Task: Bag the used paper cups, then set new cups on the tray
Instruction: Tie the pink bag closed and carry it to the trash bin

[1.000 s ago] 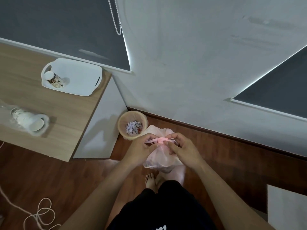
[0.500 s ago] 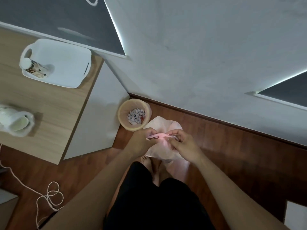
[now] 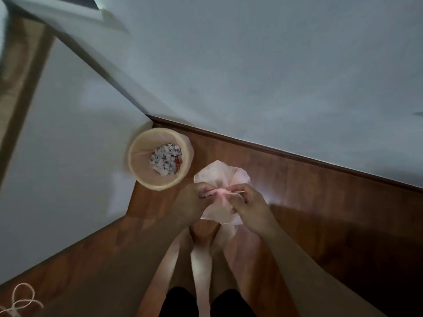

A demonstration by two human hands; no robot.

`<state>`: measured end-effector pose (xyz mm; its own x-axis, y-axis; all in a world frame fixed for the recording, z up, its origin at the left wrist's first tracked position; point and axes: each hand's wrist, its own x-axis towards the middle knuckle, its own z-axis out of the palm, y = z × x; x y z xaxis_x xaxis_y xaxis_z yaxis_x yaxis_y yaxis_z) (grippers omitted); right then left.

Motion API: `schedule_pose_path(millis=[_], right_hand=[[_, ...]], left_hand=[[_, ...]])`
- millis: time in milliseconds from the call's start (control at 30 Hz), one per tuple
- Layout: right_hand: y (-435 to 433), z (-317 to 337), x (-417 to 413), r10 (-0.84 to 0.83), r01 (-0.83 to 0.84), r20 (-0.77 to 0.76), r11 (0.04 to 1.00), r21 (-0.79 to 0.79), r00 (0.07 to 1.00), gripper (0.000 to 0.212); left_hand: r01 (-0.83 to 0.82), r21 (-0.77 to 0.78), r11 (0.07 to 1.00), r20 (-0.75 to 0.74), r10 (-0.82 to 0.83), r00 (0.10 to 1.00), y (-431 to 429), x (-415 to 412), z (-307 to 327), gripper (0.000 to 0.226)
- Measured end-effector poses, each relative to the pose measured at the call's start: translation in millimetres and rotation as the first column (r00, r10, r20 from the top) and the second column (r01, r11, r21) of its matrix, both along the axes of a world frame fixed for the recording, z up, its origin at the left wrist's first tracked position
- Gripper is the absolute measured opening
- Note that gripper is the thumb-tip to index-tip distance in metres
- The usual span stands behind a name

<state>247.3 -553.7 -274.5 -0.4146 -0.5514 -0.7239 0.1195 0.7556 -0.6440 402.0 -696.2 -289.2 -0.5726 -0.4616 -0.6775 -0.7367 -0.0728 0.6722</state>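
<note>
Head view, left hand and right hand both pinching the pink bag by its gathered neck at frame centre, lined wastebasket just upper left on wooden floor.

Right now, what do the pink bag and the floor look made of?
Pink bag: thin, translucent plastic film by the look; it crumples and light passes through. Floor: reddish-brown wood or wood-look laminate, semi-gloss; it shows a soft sheen, but blur hides any grain.
</note>
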Motion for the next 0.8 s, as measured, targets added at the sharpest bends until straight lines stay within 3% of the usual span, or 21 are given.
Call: schedule_pose_path(millis=[167, 300, 500, 800], right_hand=[[-4.8, -81.6, -4.3, -0.024, 0.024, -0.017, 0.999, 0.032, 1.0, 0.019], [-14.7, -121.4, -9.6, -0.075, 0.075, -0.025, 0.997, 0.014, 0.997, 0.023], [-38.6, -137.8, -20.5, 0.071, -0.072, -0.027, 0.997, -0.021, 0.997, 0.041], [-38.7, -144.4, -20.2, 0.053, -0.053, 0.008, 0.998, -0.02, 0.999, 0.037]], left_hand=[[-0.048, 0.017, 0.999, 0.009, 0.048, 0.999, -5.0, -5.9, -89.1, 0.025], [-0.032, 0.014, 0.999, 0.029, 0.032, 0.999, -9.0, -17.5, -124.5, 0.026], [-0.122, -0.033, 0.992, -0.005, 0.121, 0.993, -28.8, -28.7, -142.0, 0.048], [-0.152, 0.012, 0.988, 0.022, 0.152, 0.988, -30.9, -13.7, -150.2, 0.038]])
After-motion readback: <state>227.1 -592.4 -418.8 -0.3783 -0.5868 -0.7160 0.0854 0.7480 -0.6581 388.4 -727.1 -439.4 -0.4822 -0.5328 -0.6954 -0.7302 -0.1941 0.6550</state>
